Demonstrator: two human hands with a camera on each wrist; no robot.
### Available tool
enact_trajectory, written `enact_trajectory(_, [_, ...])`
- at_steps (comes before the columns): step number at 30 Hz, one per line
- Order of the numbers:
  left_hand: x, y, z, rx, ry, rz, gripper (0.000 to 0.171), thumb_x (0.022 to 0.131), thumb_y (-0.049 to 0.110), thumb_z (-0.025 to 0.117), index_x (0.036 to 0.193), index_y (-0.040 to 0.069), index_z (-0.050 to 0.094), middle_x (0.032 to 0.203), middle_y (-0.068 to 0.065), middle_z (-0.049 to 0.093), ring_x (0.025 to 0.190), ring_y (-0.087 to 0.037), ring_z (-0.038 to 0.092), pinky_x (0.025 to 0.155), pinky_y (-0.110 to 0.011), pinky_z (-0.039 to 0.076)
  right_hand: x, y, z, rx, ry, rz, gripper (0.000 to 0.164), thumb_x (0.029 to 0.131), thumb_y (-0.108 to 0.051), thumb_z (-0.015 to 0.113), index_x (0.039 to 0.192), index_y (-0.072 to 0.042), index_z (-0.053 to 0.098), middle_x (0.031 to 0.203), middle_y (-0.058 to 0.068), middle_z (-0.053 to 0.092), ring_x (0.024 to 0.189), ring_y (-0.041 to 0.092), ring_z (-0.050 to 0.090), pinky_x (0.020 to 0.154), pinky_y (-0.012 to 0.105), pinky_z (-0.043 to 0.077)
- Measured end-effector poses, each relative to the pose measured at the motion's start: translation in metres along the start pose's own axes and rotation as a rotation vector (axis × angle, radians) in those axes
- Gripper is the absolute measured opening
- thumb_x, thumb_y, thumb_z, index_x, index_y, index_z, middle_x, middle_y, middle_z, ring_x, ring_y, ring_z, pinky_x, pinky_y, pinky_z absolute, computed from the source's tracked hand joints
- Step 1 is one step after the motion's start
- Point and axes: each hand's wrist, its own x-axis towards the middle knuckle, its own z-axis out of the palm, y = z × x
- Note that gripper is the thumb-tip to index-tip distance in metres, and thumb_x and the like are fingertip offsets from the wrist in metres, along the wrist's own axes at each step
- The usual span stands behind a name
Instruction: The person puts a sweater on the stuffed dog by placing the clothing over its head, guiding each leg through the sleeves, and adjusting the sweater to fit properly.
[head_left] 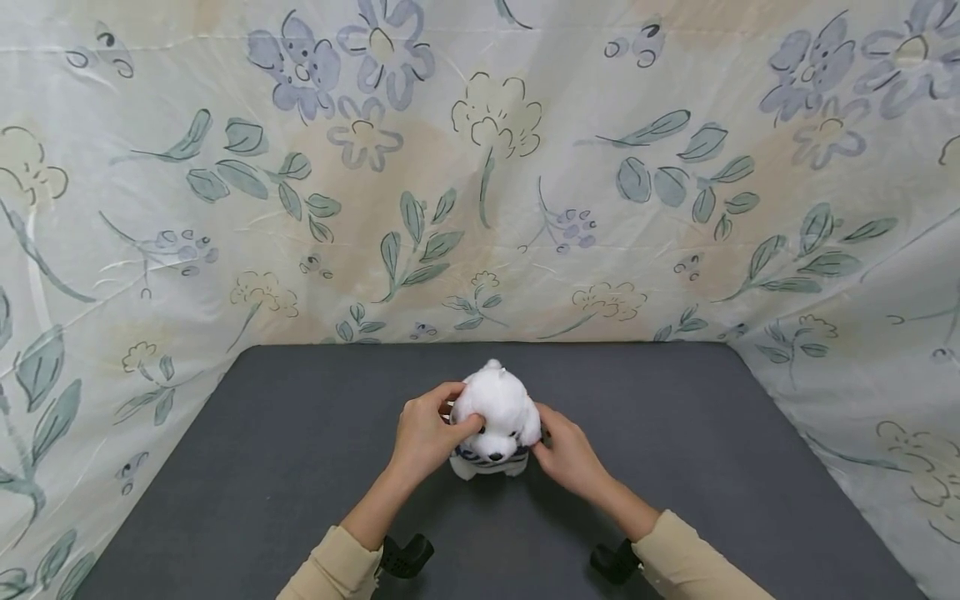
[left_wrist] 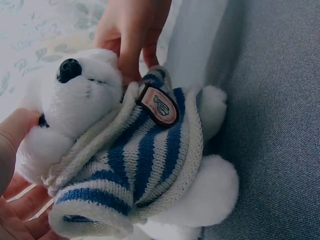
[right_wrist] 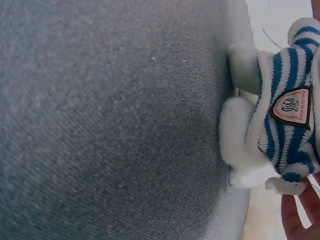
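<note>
A white plush dog [head_left: 497, 408] sits upright on the dark grey table, facing me. It wears a blue-and-white striped knit sweater [left_wrist: 150, 150] with a pinkish badge [right_wrist: 292, 106] on the chest. My left hand [head_left: 431, 433] grips the head from the left side, its thumb across the face beside an eye and its other fingers behind. On the other side my right hand [head_left: 573, 458] holds the toy near the ear and shoulder, the thumb in front. In the right wrist view, fingers of that hand [right_wrist: 300, 215] are partly cut off by the frame beside a sleeve.
The dark grey tabletop [head_left: 300, 433] spreads around the toy. Behind it and along both sides hangs a pale floral cloth [head_left: 495, 208]. A black device [head_left: 405, 557] is strapped at the left wrist and another [head_left: 615, 562] at the right.
</note>
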Motion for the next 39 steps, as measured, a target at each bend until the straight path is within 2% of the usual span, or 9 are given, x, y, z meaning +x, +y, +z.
enact_trajectory(6, [0.0, 0.0, 0.0, -0.002, -0.006, -0.011, 0.036, 0.073, 0.026, 0.075, 0.107, 0.015, 0.067, 0.094, -0.002, 0.069, 0.074, -0.014, 0.066, 0.058, -0.026, 0.05, 0.0, -0.002, -0.007, 0.064, -0.067, 0.021, 0.047, 0.081, -0.002, 0.065, 0.126, -0.007, 0.052, 0.115, 0.007, 0.06, 0.095, 0.017, 0.06, 0.07, 0.035, 0.049])
enact_trajectory(12, [0.0, 0.0, -0.001, -0.004, -0.012, -0.017, 0.037, 0.073, 0.027, 0.075, 0.107, 0.015, 0.067, 0.095, -0.002, 0.069, 0.074, -0.014, 0.065, 0.057, -0.025, 0.05, 0.001, -0.004, -0.019, 0.205, -0.243, 0.056, 0.072, 0.086, -0.009, 0.061, 0.146, -0.019, 0.023, 0.138, 0.007, 0.038, 0.122, 0.019, 0.044, 0.088, 0.043, 0.045])
enact_trajectory(15, [0.001, 0.0, -0.002, -0.013, -0.016, -0.02, 0.037, 0.073, 0.026, 0.075, 0.107, 0.015, 0.066, 0.094, -0.002, 0.069, 0.074, -0.016, 0.066, 0.057, -0.025, 0.05, 0.004, -0.004, -0.025, 0.241, -0.28, 0.028, 0.081, 0.085, -0.015, 0.065, 0.148, -0.023, 0.014, 0.143, 0.006, 0.031, 0.127, 0.02, 0.037, 0.092, 0.044, 0.042])
enact_trajectory(22, [0.001, 0.0, -0.002, -0.021, -0.025, -0.016, 0.036, 0.074, 0.027, 0.075, 0.107, 0.015, 0.066, 0.095, -0.002, 0.069, 0.075, -0.016, 0.066, 0.057, -0.025, 0.05, 0.02, -0.011, -0.032, 0.228, -0.245, -0.068, 0.081, 0.083, -0.023, 0.068, 0.148, -0.019, 0.019, 0.139, 0.005, 0.036, 0.123, 0.019, 0.041, 0.091, 0.044, 0.043])
enact_trajectory(25, [0.001, -0.001, -0.002, -0.02, -0.029, -0.008, 0.036, 0.074, 0.026, 0.074, 0.108, 0.015, 0.066, 0.096, -0.002, 0.069, 0.075, -0.016, 0.065, 0.057, -0.025, 0.05, 0.027, -0.016, -0.033, 0.217, -0.248, -0.067, 0.081, 0.083, -0.025, 0.068, 0.147, -0.022, 0.02, 0.139, 0.005, 0.036, 0.121, 0.018, 0.043, 0.089, 0.041, 0.044])
enact_trajectory(31, [0.001, -0.003, -0.001, -0.019, -0.032, -0.004, 0.037, 0.075, 0.028, 0.074, 0.108, 0.015, 0.066, 0.095, -0.003, 0.069, 0.076, -0.016, 0.065, 0.057, -0.026, 0.05, 0.037, -0.025, -0.029, 0.219, -0.259, -0.052, 0.081, 0.083, -0.031, 0.068, 0.147, -0.017, 0.022, 0.136, 0.008, 0.04, 0.113, 0.02, 0.048, 0.082, 0.039, 0.047])
enact_trajectory(34, [0.001, -0.004, -0.001, -0.018, -0.034, -0.006, 0.038, 0.075, 0.029, 0.074, 0.109, 0.016, 0.066, 0.096, -0.003, 0.069, 0.076, -0.016, 0.065, 0.058, -0.026, 0.05, 0.039, -0.029, -0.026, 0.231, -0.255, -0.034, 0.081, 0.081, -0.029, 0.07, 0.147, -0.017, 0.023, 0.135, 0.009, 0.041, 0.11, 0.021, 0.05, 0.08, 0.037, 0.048])
enact_trajectory(39, [-0.001, -0.004, -0.001, -0.029, -0.041, -0.011, 0.039, 0.075, 0.029, 0.074, 0.11, 0.016, 0.066, 0.098, -0.002, 0.069, 0.076, -0.016, 0.065, 0.059, -0.027, 0.05, 0.041, -0.031, -0.024, 0.222, -0.218, -0.018, 0.073, 0.079, -0.021, 0.073, 0.14, -0.009, 0.035, 0.129, 0.01, 0.047, 0.107, 0.022, 0.053, 0.079, 0.037, 0.049])
